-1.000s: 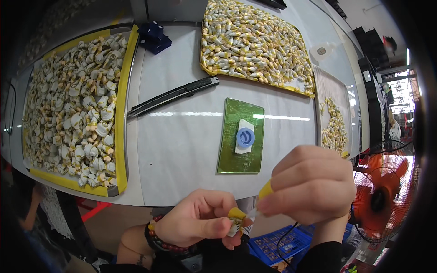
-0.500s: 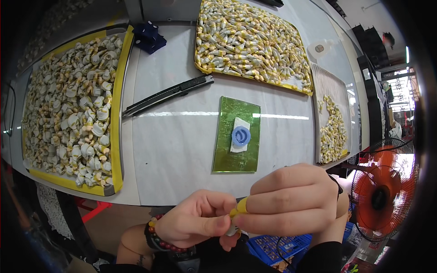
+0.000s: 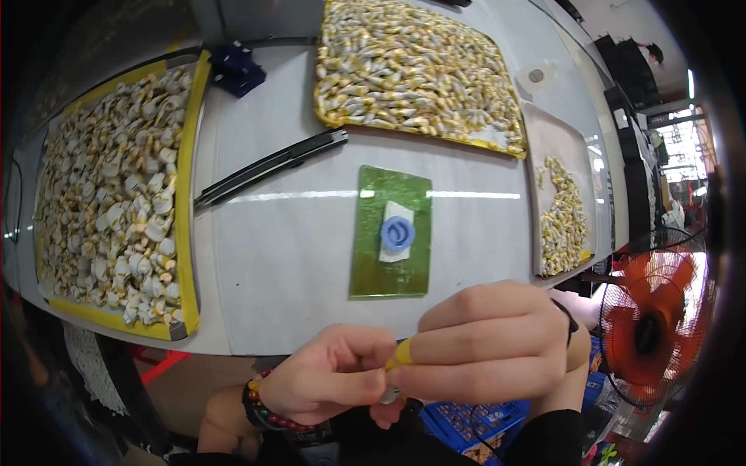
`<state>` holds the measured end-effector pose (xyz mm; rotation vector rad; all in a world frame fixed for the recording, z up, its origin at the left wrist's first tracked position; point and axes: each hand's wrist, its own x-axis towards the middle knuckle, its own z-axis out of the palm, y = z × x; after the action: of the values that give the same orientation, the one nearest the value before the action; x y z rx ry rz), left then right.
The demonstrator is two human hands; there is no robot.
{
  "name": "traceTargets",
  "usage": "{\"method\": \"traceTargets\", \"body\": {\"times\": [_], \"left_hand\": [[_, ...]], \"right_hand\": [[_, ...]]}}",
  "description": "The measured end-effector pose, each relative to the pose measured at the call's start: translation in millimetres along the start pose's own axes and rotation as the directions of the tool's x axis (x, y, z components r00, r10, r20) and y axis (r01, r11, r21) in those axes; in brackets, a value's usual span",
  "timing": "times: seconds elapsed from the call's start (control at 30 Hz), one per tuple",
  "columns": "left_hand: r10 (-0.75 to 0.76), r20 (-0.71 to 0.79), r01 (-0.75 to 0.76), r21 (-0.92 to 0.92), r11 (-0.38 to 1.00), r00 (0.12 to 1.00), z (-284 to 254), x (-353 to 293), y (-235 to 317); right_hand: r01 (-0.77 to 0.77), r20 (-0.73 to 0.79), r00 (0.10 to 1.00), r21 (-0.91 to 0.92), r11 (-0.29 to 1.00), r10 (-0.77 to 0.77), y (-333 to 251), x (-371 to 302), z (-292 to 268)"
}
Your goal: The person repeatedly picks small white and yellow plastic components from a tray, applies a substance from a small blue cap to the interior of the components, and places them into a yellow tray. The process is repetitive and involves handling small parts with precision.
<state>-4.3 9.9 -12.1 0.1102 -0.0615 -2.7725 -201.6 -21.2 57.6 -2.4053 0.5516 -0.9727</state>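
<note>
My left hand (image 3: 330, 377) and my right hand (image 3: 493, 342) meet in front of the table's near edge, fingertips together. Pinched between them is a small yellow-and-white piece (image 3: 399, 355), mostly covered by my fingers. Its pale end peeks out below my left thumb. Just beyond the hands, a green rectangular plate (image 3: 392, 276) lies on the table. On it rests a white patch (image 3: 399, 210) with a round blue dab (image 3: 398, 233) on top.
At left stands a yellow-edged tray (image 3: 186, 256) of white pieces. A second tray (image 3: 404, 130) of slim white-and-yellow pieces lies at the back, beside a smaller tray (image 3: 556, 124) at right. A black utility knife (image 3: 272, 167) lies between. An orange fan (image 3: 649, 330) stands at right.
Everything on the table appears slightly further left, as the view has shifted. Both hands stay together on the small piece, with only slight finger movement.
</note>
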Motion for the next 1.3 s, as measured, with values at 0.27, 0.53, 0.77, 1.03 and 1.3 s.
{"method": "traceTargets", "body": {"times": [0.27,0.53,0.77,1.03,1.3], "left_hand": [[0.241,-0.101,-0.220,0.183,0.958,0.965,4.2,-8.0,2.7],[0.148,-0.058,-0.139,0.139,0.980,0.987,1.0,-1.3,0.3],[0.101,-0.173,-0.068,0.187,0.980,0.980,7.0,-0.1,2.9],[0.057,-0.175,-0.033,0.140,0.990,0.983,7.0,0.4,5.3],[0.051,-0.158,-0.032,0.123,0.992,0.986,3.8,-2.5,5.4]], "right_hand": [[-0.334,-0.306,0.927,-0.400,0.854,0.218,-13.8,-14.1,-39.7],[-0.884,-0.328,0.433,-0.334,0.326,0.840,56.3,-103.3,-130.5],[-0.845,-0.295,0.461,-0.433,0.313,0.837,62.1,-100.3,-115.0],[-0.731,-0.385,0.683,-0.383,0.565,0.621,30.2,-64.1,-104.1],[-0.447,-0.033,0.876,-0.427,0.786,0.481,0.8,-13.0,-45.8]]}}
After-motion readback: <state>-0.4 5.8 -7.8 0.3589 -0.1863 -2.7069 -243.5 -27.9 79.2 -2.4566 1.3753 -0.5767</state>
